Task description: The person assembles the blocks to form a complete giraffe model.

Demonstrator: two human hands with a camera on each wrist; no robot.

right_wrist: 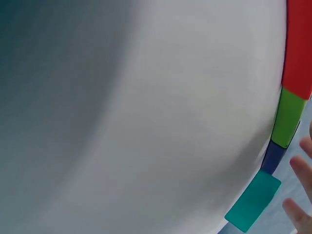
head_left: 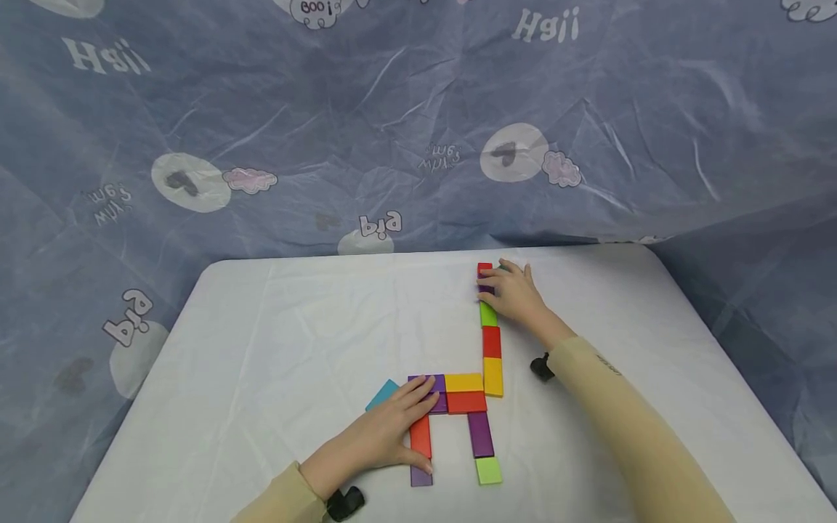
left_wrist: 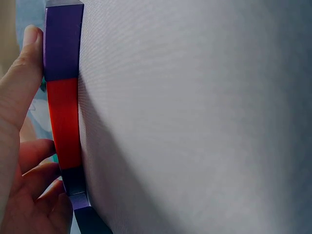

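Observation:
Flat coloured blocks lie end to end on the white table. My left hand (head_left: 375, 428) is spread over the lower left: fingertips on the upper purple block (head_left: 438, 383), thumb at the lower purple block (head_left: 421, 477), and a red block (head_left: 421, 437) between. A blue block (head_left: 382, 394) slants out beside it, partly covered. At the top of the tall column, my right hand (head_left: 516, 294) touches the blocks with extended fingers, partly covering a purple block (head_left: 486, 289) below a red end block (head_left: 484, 267). A teal block (right_wrist: 253, 201) angles off that end in the right wrist view.
Down the column run a green block (head_left: 488, 314), a red block (head_left: 492, 342) and a yellow block (head_left: 493, 377). Another yellow block (head_left: 463, 382) joins the left group. A purple block (head_left: 480, 434) and light green block (head_left: 488, 471) form the lower right leg. Printed cloth (head_left: 418, 145) hangs behind.

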